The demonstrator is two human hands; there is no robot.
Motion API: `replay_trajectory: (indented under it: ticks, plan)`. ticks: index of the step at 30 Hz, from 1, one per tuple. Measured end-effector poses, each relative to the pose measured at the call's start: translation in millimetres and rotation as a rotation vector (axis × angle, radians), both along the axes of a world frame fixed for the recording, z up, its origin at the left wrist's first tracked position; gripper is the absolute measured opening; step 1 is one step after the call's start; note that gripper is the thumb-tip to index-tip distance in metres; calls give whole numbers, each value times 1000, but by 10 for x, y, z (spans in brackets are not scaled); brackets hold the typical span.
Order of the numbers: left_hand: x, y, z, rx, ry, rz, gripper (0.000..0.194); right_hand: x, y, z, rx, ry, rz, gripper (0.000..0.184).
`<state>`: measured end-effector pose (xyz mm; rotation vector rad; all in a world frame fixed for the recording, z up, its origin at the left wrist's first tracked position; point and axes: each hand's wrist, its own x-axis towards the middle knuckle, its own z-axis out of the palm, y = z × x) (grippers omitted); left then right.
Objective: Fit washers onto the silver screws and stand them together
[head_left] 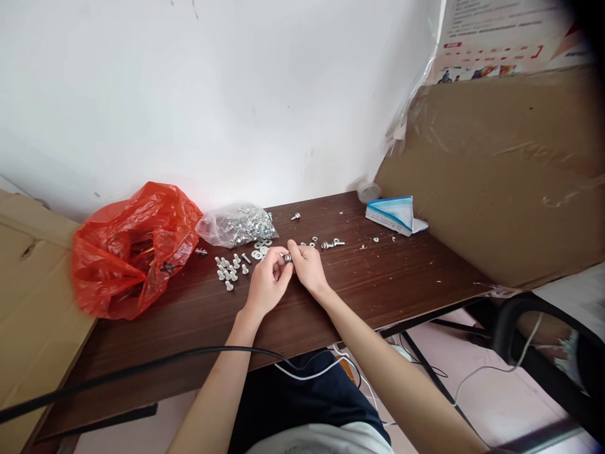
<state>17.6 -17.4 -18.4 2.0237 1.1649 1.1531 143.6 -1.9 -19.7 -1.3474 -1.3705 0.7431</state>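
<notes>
Above the middle of the table, my left hand (271,277) and my right hand (308,266) meet fingertip to fingertip. Between them is a small shiny bolt (288,257), mostly covered by the fingers. Both hands are closed in a pinch on it; whether a nut or washer is on it, I cannot tell. Left of my left hand lies a cluster of bolts (227,271). Several flat washers (258,254) are just behind that hand. Beyond my right hand are loose nuts (314,239) and a few bolts with hardware (327,245).
A red plastic bag (137,252) stands at the left, beside a clear bag of small metal hardware (241,225). A blue and white packet (392,214) lies at the right, near cardboard (501,170). A black cable (142,371) crosses in front of the table edge.
</notes>
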Motion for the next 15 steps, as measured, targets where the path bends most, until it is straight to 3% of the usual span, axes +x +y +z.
replay_trajectory:
  ticks: [3,10,15]
  plan:
    - [1,21,-5,-31,16,24,16,-2,-15,5,-9,-6,28,55]
    - [3,15,43,-26,58,120,44,-29,-29,19,-8,-22,56,56]
    - [3,13,17,-29,-18,96,21,-16,-25,27,-6,-26,43,56]
